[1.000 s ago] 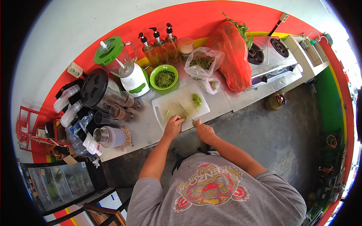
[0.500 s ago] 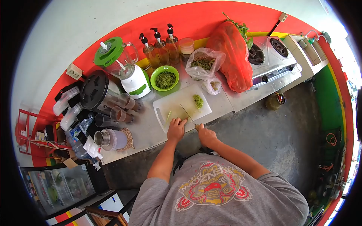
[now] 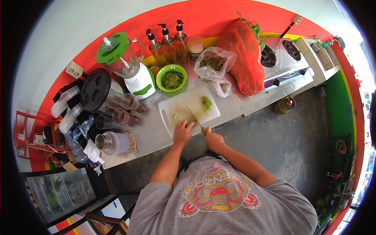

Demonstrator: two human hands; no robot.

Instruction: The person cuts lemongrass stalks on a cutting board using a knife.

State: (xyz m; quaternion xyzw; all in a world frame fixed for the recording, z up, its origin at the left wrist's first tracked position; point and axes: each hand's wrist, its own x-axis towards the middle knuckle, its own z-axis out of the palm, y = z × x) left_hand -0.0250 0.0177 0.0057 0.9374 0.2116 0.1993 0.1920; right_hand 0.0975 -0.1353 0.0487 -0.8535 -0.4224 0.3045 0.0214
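Observation:
My right hand (image 3: 215, 140) is closed around the handle of a knife (image 3: 194, 116), whose thin blade points away over the white cutting board (image 3: 166, 105). Left of the blade, my left hand (image 3: 182, 132) rests at the board's near edge with fingers bent and pressed together. Whatever lies under those fingertips is too small and covered to make out. A small heap of chopped green vegetable (image 3: 206, 103) sits on the board's right part. One pale green stalk piece (image 3: 173, 121) lies on the left part, close to my left hand.
Behind the board stand a green bowl of chopped greens (image 3: 172, 80), a blender (image 3: 137, 84), pump bottles (image 3: 171, 49) and plastic bags (image 3: 214, 64). A red bag (image 3: 243, 58) sits beside the gas stove (image 3: 284, 58). Cups (image 3: 124, 116) and a jug (image 3: 113, 142) are at left.
Both hands and the knife keep nearly the same place on the board. The whole view has shifted slightly with the head.

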